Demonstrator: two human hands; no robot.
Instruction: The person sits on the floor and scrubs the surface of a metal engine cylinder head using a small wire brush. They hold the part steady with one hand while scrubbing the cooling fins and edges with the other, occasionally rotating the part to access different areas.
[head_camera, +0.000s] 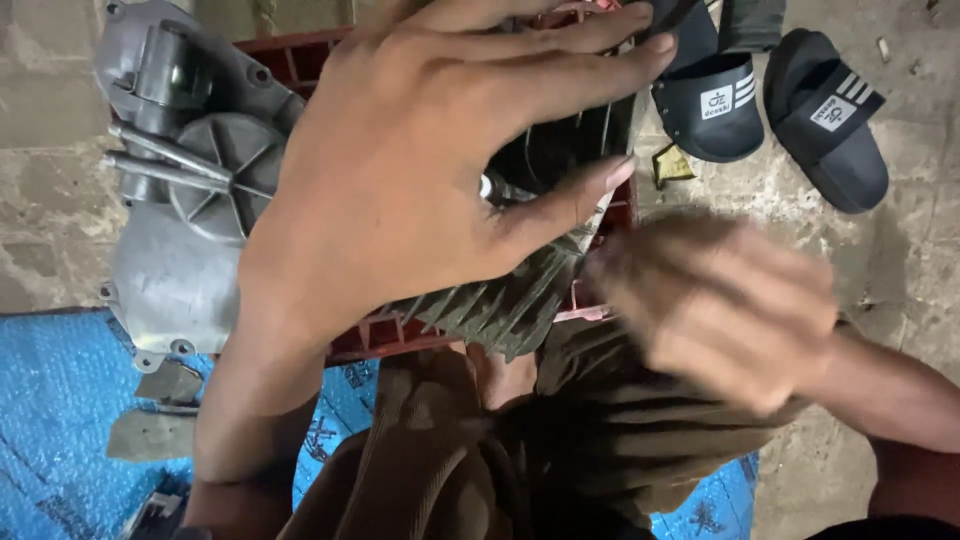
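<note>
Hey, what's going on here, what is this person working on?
A person crouches over a dark finned engine cylinder sitting in a red crate. The left hand is spread across its top; the right hand is blurred beside it. A grey metal engine casing lies alongside, and black slides sit on the concrete floor.

Grey finned cylinder (500, 305); red crate (385, 335); blue tarp (60, 400)

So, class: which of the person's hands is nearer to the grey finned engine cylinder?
Left. The left hand is spread over the finned cylinder, fingers across its top. The right hand, blurred, is just beside its right edge; contact cannot be told.
</note>
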